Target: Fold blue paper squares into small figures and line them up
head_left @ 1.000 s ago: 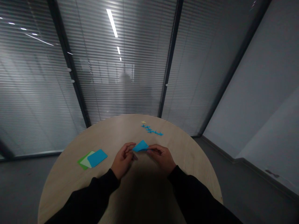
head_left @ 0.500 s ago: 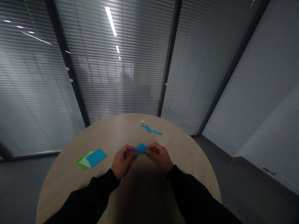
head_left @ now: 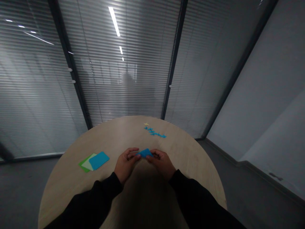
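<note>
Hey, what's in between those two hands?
The head view shows a piece of blue paper between the left hand and right hand, both touching it.

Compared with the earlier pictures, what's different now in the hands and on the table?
The blue paper went from a raised peak to a lower, flatter-looking shape. The right hand shifted slightly left, its thumb now over the paper's near edge; the left hand stays at the other end. Unmoved: the overlapping sheets, small blue pieces and yellow piece.
</note>
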The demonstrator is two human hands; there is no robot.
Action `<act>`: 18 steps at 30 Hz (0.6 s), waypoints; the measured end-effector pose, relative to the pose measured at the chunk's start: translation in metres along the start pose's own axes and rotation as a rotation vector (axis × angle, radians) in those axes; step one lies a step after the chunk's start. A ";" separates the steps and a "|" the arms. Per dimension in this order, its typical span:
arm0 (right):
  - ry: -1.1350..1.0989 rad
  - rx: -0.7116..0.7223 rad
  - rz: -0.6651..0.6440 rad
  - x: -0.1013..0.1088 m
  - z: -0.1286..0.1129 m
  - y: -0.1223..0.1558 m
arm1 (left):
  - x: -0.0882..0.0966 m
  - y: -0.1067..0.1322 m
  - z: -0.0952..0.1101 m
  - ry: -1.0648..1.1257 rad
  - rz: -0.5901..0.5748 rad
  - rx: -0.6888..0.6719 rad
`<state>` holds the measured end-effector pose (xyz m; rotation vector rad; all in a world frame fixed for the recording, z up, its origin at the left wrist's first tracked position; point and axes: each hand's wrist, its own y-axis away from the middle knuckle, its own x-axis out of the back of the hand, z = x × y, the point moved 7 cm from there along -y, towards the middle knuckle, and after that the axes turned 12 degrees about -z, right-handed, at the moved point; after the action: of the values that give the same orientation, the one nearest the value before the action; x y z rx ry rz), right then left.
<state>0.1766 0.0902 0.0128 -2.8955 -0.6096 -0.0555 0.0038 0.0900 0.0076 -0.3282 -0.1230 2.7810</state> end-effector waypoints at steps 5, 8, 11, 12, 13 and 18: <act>-0.029 -0.012 0.056 0.000 -0.002 0.001 | 0.001 0.000 -0.011 0.105 0.028 0.051; -0.031 -0.032 0.044 -0.005 0.000 0.001 | 0.000 -0.001 -0.012 0.104 0.018 0.045; 0.038 -0.042 0.023 -0.010 -0.001 0.002 | -0.001 -0.001 -0.010 0.087 0.018 0.029; 0.073 -0.041 0.021 -0.011 -0.003 0.002 | -0.001 -0.001 -0.010 0.075 0.020 0.029; 0.109 -0.038 0.022 -0.012 -0.005 0.003 | -0.001 -0.001 -0.009 0.058 0.021 0.031; 0.140 -0.001 0.040 -0.012 -0.013 0.004 | -0.004 0.000 -0.001 -0.138 -0.009 -0.005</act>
<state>0.1674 0.0794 0.0236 -2.8726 -0.5273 -0.2509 0.0078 0.0884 0.0075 -0.1364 -0.1637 2.7934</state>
